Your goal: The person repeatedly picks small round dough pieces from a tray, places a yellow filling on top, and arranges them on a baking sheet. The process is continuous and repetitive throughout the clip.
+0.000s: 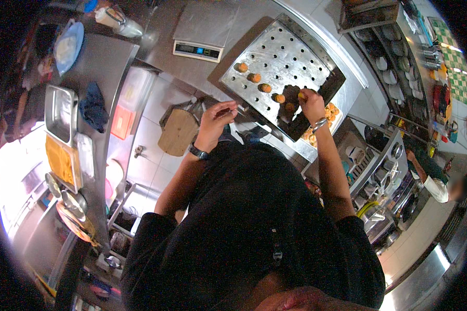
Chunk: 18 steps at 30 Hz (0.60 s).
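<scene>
A perforated metal tray [275, 57] lies on the counter in front of me. Along its near side runs a row of several small orange-brown balls, one of them a ball [265, 88] near the middle of the row. My right hand [312, 108] is over the tray's right part, its fingers pinched on a small yellowish ball [301, 96] that they partly cover. Its dark shadow falls on the metal below. My left hand [218, 120] hovers off the tray's near left edge with fingers loosely bent and apart, nothing visible in them.
A pale tray of similar balls [331, 112] sits right of the perforated tray, partly hidden by my right wrist. Behind the left side is a digital scale [197, 51]. A steel side counter [101, 57] holds a metal pan [61, 111]. Another person [435, 189] stands at far right.
</scene>
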{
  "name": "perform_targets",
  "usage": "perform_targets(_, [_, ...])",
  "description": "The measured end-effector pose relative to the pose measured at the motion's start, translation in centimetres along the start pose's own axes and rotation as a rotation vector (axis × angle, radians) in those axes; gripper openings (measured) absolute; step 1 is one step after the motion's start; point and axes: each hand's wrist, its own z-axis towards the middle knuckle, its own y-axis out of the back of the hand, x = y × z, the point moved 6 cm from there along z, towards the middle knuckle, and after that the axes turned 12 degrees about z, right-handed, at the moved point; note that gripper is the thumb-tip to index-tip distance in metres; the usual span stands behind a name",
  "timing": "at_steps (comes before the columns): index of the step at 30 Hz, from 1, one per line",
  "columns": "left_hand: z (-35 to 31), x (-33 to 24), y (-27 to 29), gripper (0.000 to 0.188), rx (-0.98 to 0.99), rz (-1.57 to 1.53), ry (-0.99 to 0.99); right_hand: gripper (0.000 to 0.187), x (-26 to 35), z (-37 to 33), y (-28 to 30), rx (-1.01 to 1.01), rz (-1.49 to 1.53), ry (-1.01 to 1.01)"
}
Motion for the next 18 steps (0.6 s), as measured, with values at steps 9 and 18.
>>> perform_targets(9, [-0.6,1.4,0.7,0.03,-0.037,-0.048,0.009,0.018,-1.5,0.5,-2.5,0.118,-0.147,-0.012])
perform_targets(18, [-1.3,-0.5,-0.8,0.032,-0.029,0.075,-0.002,0.038,1.5,0.9,-1.5,0.205,-0.135,-0.005])
